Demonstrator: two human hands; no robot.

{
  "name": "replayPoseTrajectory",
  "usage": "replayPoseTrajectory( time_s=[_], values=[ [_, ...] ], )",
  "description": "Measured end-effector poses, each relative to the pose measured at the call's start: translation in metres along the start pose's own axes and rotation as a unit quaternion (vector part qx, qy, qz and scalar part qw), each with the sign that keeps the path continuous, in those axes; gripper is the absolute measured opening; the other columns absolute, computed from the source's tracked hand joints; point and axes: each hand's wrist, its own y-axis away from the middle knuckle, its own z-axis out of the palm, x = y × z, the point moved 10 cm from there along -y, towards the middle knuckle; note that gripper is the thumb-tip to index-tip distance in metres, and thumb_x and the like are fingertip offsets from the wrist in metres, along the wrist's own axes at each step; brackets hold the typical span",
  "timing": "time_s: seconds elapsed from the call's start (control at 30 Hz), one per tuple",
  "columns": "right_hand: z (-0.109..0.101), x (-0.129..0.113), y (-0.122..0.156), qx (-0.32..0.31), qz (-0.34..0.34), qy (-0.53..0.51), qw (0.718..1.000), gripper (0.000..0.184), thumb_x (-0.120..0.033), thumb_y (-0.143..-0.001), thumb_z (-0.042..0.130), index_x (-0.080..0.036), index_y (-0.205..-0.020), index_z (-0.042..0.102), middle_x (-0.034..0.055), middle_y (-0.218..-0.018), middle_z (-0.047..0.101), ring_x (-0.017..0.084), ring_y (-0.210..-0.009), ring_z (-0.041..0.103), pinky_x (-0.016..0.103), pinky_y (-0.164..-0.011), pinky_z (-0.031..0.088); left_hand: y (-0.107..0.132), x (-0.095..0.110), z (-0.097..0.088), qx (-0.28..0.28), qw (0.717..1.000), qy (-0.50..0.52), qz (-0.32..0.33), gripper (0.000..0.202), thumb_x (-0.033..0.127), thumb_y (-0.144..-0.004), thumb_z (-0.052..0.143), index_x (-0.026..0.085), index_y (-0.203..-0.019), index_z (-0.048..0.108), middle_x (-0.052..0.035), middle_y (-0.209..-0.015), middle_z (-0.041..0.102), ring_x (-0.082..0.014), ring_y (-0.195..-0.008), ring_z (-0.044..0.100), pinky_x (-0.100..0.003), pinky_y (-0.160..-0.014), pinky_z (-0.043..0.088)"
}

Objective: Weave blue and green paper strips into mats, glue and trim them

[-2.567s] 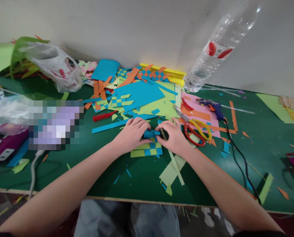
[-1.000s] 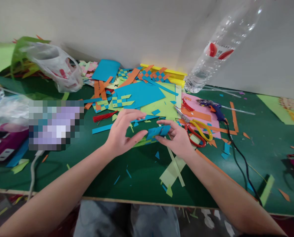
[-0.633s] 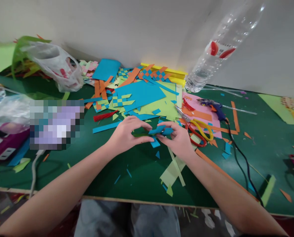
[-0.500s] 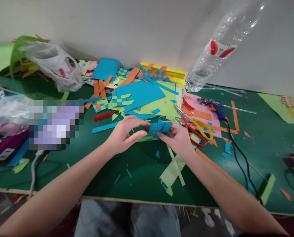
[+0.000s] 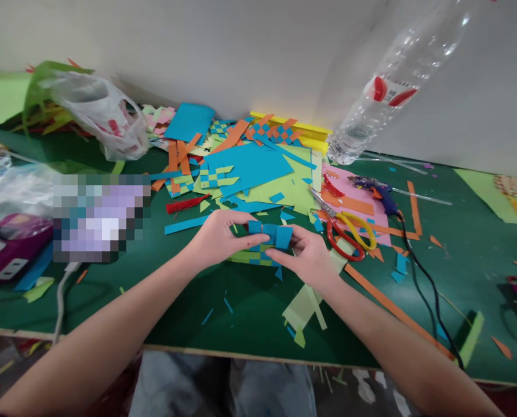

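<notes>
A woven paper piece is lying in the grasp of both hands over the middle portion of the worktop, between its near and far edges. The piece is showing two colours, blue and light green. Its lower section is displaying a checkered weave, in which blue squares are alternating with green ones, and green strips are extending toward the left edge of the worktop. Along its upper side, broad blue strip ends are standing in a row, the rightmost one angling outward beside the right hand. Whether its underside is touching the worktop cannot be told. The left hand is gripping the upper left part: its thumb is pressing on the front of the blue strips, and its other fingers are curving behind, partly hidden. The right hand is pinching the right part, its thumb bearing on the front near the checks and its other fingers bending behind the blue end. To the right of the right hand, scissors with red and yellow handles are lying open. A blue glue gun is resting beyond them, toward the right edge. A large blue sheet is lying toward the far edge.
</notes>
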Motion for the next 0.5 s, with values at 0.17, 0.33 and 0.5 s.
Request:
replayPoseTrajectory(
  time_s=[0.17, 0.33, 0.5],
  values=[
    [-0.012, -0.003, -0.004, 0.023, -0.023, 0.033, 0.999, 0.024, -0.034, -0.076, 0.074, -0.022, -0.096, 0.070, 0.0022, -0.094, 0.073, 0.017, -0.088, 0.068, 0.031, -0.081, 0.057, 0.002, -0.004, -0.017, 0.055, 0.998, -0.019, -0.015, 0.031, 0.047, -0.071, 0.073, 0.016, -0.069, 0.069, -0.0041, -0.077, 0.070, -0.0175, -0.072, 0.063, -0.026, -0.062, 0.050],
    [-0.019, -0.004, -0.005, 0.051, -0.048, 0.069, 0.995, 0.015, -0.034, -0.078, 0.072, -0.023, -0.088, 0.072, 0.0003, -0.086, 0.073, 0.016, -0.079, 0.068, 0.028, -0.073, 0.057, 0.003, -0.007, -0.024, 0.074, 0.997, -0.013, -0.007, 0.031, 0.047, -0.070, 0.074, 0.017, -0.071, 0.069, -0.0046, -0.079, 0.071, -0.0184, -0.073, 0.065, -0.026, -0.061, 0.051],
    [-0.017, -0.013, -0.002, 0.050, -0.070, 0.134, 0.987, 0.011, -0.033, -0.080, 0.070, -0.024, -0.085, 0.072, -0.0006, -0.085, 0.074, 0.015, -0.077, 0.068, 0.027, -0.071, 0.056, 0.003, -0.008, -0.026, 0.084, 0.996, -0.011, -0.004, 0.028, 0.045, -0.069, 0.076, 0.017, -0.074, 0.070, -0.0047, -0.079, 0.071, -0.0185, -0.075, 0.065, -0.028, -0.065, 0.052]
  ],
)
